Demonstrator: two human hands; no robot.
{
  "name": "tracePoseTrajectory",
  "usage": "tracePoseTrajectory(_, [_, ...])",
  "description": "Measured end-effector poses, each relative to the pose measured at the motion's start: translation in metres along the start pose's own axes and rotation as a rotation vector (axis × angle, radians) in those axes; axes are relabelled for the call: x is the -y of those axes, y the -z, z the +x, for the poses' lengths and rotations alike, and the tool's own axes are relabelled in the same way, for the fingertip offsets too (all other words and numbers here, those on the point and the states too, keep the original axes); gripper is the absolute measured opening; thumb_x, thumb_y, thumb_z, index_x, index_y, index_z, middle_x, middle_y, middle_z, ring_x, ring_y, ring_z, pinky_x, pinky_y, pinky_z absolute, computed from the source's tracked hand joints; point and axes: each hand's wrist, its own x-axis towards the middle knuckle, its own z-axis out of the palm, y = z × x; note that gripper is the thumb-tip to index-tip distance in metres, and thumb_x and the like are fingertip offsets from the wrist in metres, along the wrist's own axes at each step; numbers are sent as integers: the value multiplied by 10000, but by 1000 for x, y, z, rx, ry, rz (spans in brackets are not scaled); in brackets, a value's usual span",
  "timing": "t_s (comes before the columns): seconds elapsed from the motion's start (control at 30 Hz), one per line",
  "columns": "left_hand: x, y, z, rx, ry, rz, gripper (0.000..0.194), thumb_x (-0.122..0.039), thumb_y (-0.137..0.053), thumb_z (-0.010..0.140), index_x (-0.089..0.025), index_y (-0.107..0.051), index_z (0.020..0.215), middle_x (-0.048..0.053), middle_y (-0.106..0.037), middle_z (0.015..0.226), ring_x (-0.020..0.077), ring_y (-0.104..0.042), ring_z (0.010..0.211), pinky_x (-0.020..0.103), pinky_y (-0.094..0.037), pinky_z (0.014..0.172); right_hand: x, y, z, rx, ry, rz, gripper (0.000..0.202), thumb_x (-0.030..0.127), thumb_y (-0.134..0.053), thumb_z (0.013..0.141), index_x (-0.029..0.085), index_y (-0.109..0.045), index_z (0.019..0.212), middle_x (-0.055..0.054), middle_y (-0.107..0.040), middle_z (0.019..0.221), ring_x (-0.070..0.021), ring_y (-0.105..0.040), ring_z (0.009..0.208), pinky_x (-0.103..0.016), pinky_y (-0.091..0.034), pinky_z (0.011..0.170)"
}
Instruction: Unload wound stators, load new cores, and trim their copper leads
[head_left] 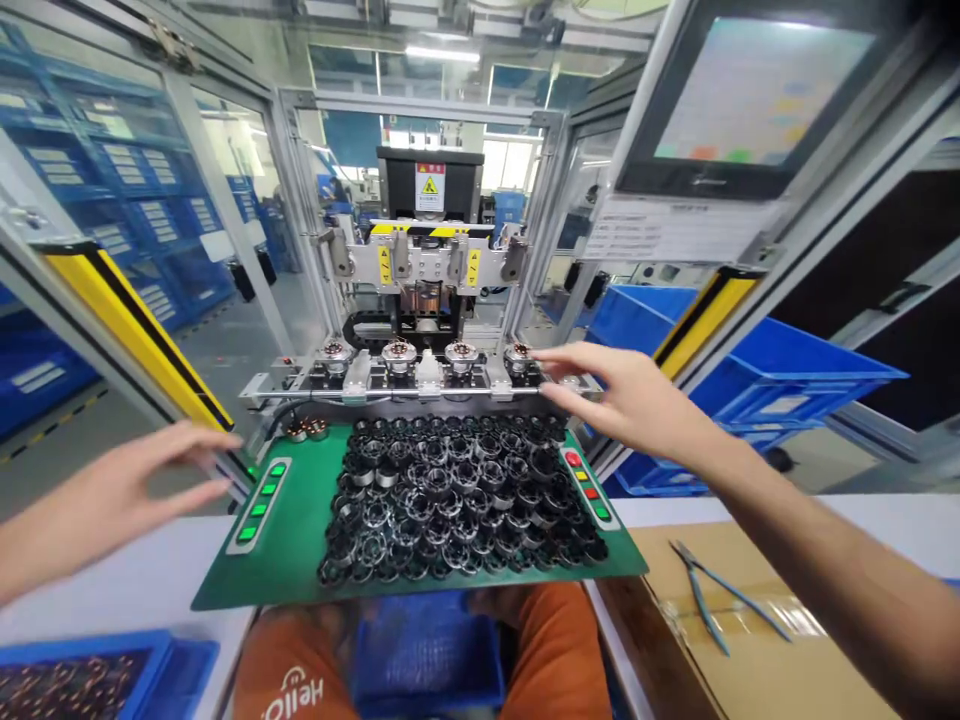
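Four round metal parts [461, 355], seated in a row on the machine [431, 265]. One right hand [630, 400], thumb and fingers parted, fingertips at the rightmost part; whether they touch it, cannot tell. One left hand [142, 475], fingers and thumb apart, in the air near the left button strip [259, 505]. Many dark rings [465, 475], set in close rows on a green board [300, 565]. Two copper-wound pieces [318, 428], back left corner of board. One pair of pliers [694, 564], on cardboard [652, 555], right.
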Motion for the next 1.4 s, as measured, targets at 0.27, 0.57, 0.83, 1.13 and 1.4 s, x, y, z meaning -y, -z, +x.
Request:
tracePoseTrajectory(0.27, [-39, 5, 223, 89, -53, 514, 600, -610, -614, 1054, -209, -697, 1492, 192, -631, 1411, 407, -537, 1401, 573, -520, 1183, 62, -153, 234, 496, -49, -298, 545, 420, -786, 1072, 199, -666, 1556, -156, -745, 1447, -324, -735, 1288, -532, -613, 1113])
tracePoseTrajectory(0.57, [-13, -61, 278, 163, -104, 487, 572, -646, -710, 1052, -208, -764, 1416, 172, -635, 1455, 416, -493, 1485, 599, -483, 1224, 35, -224, 292, 934, -295, -274, 468, 462, -779, 1086, 199, -704, 1466, -139, -708, 1466, -294, -741, 1229, -517, -665, 1026])
tracePoseTrajectory(0.83, [-27, -64, 302, 341, -6, 527, 562, -627, -728, 1069, -143, -774, 1350, 198, -612, 1569, 419, -463, 1576, 642, -464, 1293, 34, -244, 307, 1136, -454, -245, 475, 459, -778, 1087, 207, -697, 1481, -139, -700, 1486, -299, -735, 1248, -529, -661, 1038])
tracePoseTrajectory(1.13, [-48, -5, 276, 155, -56, 451, 674, -600, -684, 1067, -51, -720, 1457, 299, -480, 1623, 508, -374, 1587, 680, -429, 1310, 53, -221, 310, 1120, -445, -310, 467, 455, -781, 1086, 205, -699, 1471, -131, -707, 1466, -287, -742, 1225, -516, -668, 1019])
tracePoseTrajectory(1.4, [-28, -30, 107, 346, -242, 221, 298, -482, -640, 1124, -274, -849, 1163, 102, -631, 1511, 320, -482, 1511, 496, -470, 1296, 108, -169, 304, 941, -104, -274, 383, 440, -526, 1193, 201, -755, 1386, -137, -838, 984, -254, -785, 765, -411, -671, 767])
